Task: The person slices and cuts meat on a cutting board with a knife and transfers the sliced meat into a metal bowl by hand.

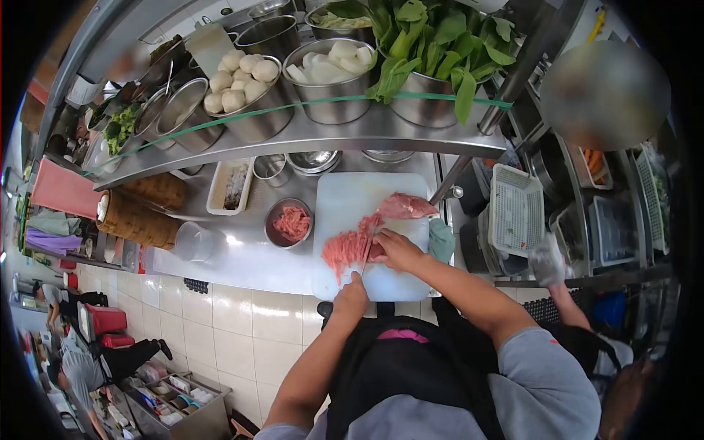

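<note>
My left hand (352, 298) is closed around the handle of a knife (366, 255), whose blade points away from me across the cutting board (405, 185). Fingers of my right hand (400, 251) are bent and press on a piece of raw meat (377, 253) just right of the blade. Thin strips of cut meat (342, 251) lie in a pile left of the knife. A larger chunk of raw meat (408, 206) rests at the board's upper right. Left of the board stands a metal bowl (270, 224) with shredded meat inside.
Above the counter, a steel shelf (308, 137) bears metal pots of leafy greens (440, 44), white vegetable pieces (330, 66) and round white balls (238, 77). A white basket (229, 187) and stacked bamboo steamers (139, 224) are at left. A green cloth (441, 240) touches the board's right. Other people work nearby.
</note>
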Action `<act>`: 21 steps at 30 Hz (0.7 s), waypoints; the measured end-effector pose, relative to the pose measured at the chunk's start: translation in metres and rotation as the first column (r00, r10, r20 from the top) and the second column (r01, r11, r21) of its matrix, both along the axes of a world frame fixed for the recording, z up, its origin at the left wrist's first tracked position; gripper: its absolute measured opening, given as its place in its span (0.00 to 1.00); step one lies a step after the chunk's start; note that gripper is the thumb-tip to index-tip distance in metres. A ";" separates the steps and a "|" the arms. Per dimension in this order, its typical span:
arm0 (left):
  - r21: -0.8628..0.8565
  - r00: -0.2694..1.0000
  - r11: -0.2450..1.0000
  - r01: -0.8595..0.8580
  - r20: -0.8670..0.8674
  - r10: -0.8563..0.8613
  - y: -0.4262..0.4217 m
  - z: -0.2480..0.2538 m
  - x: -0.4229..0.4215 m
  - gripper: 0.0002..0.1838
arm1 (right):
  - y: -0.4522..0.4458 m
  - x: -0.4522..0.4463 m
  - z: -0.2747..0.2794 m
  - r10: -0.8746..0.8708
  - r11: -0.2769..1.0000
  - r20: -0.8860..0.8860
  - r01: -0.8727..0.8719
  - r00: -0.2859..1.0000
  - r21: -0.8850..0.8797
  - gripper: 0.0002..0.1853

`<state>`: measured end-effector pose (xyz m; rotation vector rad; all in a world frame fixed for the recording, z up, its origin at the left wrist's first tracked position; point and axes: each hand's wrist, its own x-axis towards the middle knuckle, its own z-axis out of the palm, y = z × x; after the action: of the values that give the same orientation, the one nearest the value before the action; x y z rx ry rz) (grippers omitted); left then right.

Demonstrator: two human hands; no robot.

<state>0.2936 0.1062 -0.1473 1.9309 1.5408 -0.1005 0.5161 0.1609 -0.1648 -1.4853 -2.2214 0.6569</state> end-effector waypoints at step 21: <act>0.085 0.999 0.996 0.032 0.034 -0.035 -0.028 0.007 -0.046 0.15 | 0.038 -0.002 -0.015 -0.297 0.954 -0.059 0.299 0.953 0.034 0.12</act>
<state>0.2473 0.0783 -0.1406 2.0135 1.5116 -0.0158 0.5139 0.1992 -0.1800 -1.7133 -1.9032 0.5402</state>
